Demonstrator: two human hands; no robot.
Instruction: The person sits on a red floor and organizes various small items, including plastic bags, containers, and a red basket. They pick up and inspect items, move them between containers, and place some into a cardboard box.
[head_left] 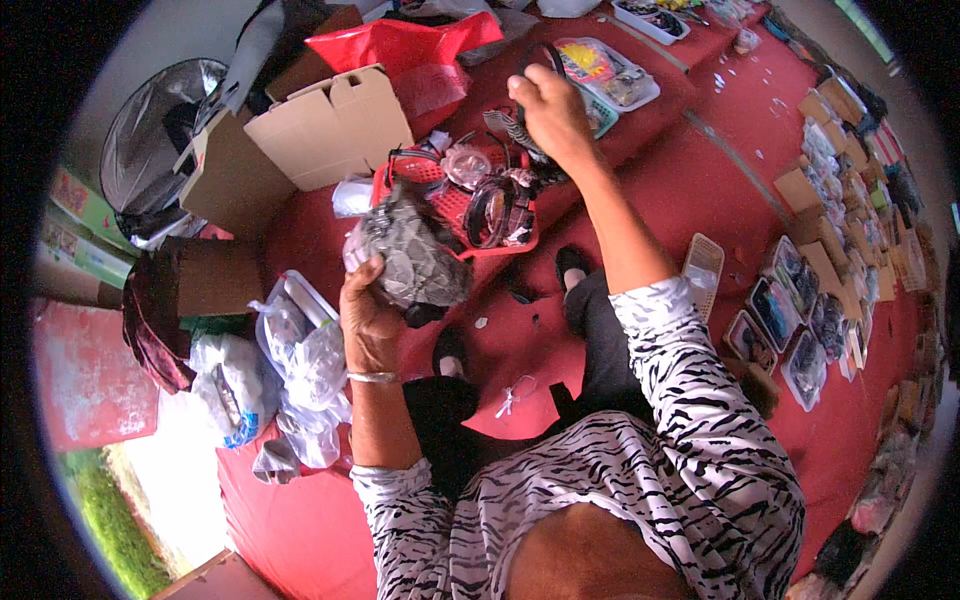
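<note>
My left hand (pixel 370 318) is closed on the near left side of a crumpled clear plastic bag (pixel 410 250) with dark contents. The bag hangs over the near left part of a red plastic basket (pixel 533 240). Inside the basket lie several dark hairbands (pixel 488 212) and a wrapped pinkish piece (pixel 466 166). Farther off, beyond the basket's right side, my right hand (pixel 552 112) is raised in a fist around a thin black band (pixel 553 58), partly hidden by the fingers. A striped piece (pixel 508 128) shows just left of that hand.
An open cardboard box (pixel 330 125) and a red plastic bag (pixel 400 50) stand beyond the basket at left. Clear plastic bags (pixel 310 360) lie left of me. A white tray of packets (pixel 640 88) sits beyond my right hand; filled trays (pixel 775 310) and a cream basket (pixel 704 268) lie right.
</note>
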